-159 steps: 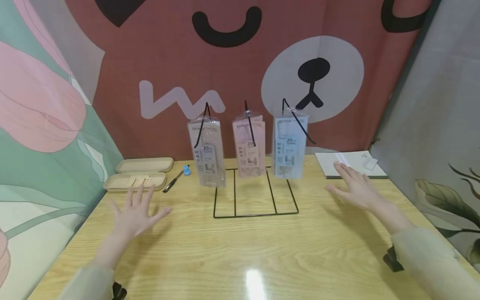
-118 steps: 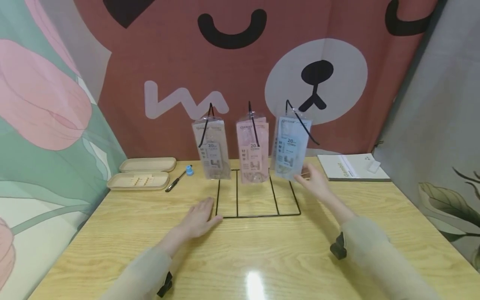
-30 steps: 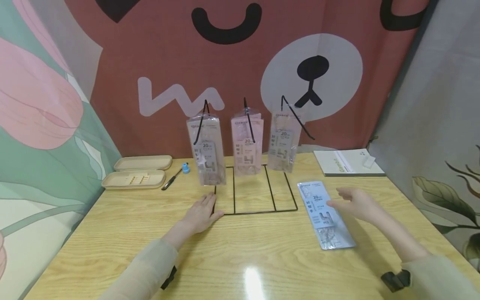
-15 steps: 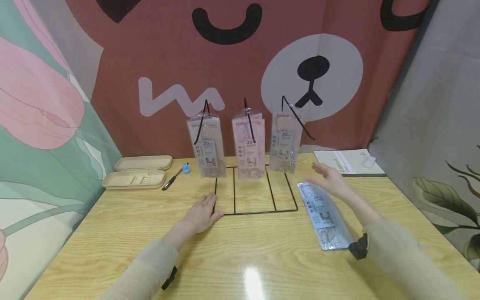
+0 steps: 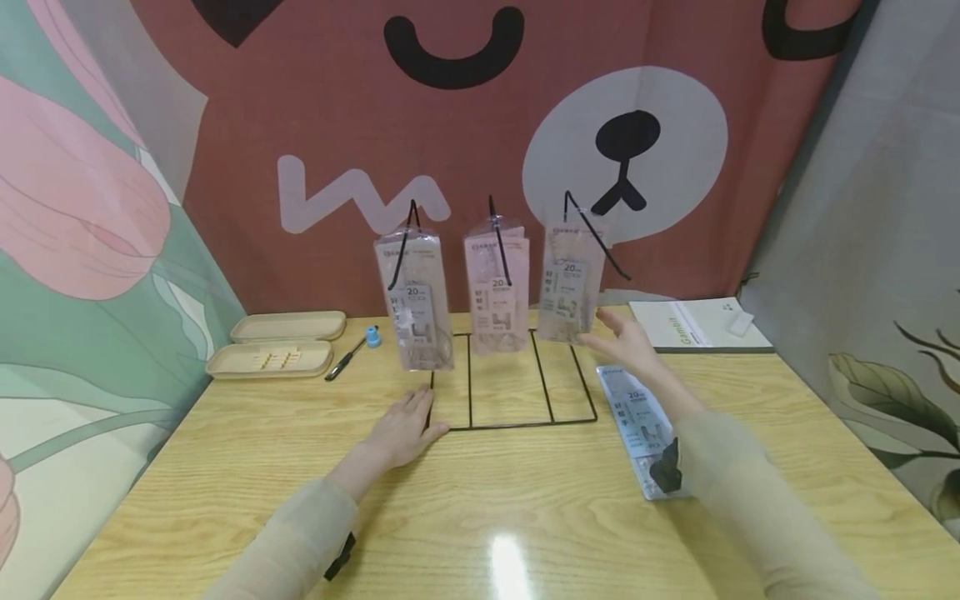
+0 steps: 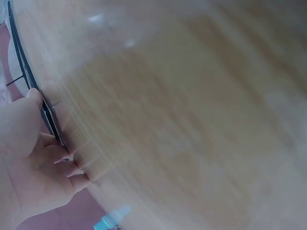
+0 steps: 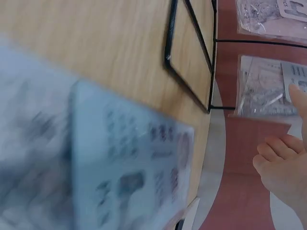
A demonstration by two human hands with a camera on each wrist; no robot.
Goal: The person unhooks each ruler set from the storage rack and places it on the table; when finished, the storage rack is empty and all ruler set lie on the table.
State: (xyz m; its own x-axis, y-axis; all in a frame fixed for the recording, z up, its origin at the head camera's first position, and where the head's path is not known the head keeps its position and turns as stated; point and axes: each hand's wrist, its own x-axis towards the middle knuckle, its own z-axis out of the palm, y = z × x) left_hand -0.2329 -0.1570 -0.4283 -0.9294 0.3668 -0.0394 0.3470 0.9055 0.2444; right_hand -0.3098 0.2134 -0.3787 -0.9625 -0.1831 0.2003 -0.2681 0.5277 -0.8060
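Table (image 5: 525,517) of pale wood stands before bear-face backdrop (image 5: 480,108).

The table (image 5: 225,467) is seen as light wood grain, smooth and glossy, with a lamp glare at 6 o'clock. The rack (image 5: 517,427) is thin black wire. The packets (image 5: 567,287) are clear, shiny plastic film. The backdrop (image 5: 337,100) is matt printed cloth.

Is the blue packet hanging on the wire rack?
No, the blue packet lies flat on the table, right of the wire rack.
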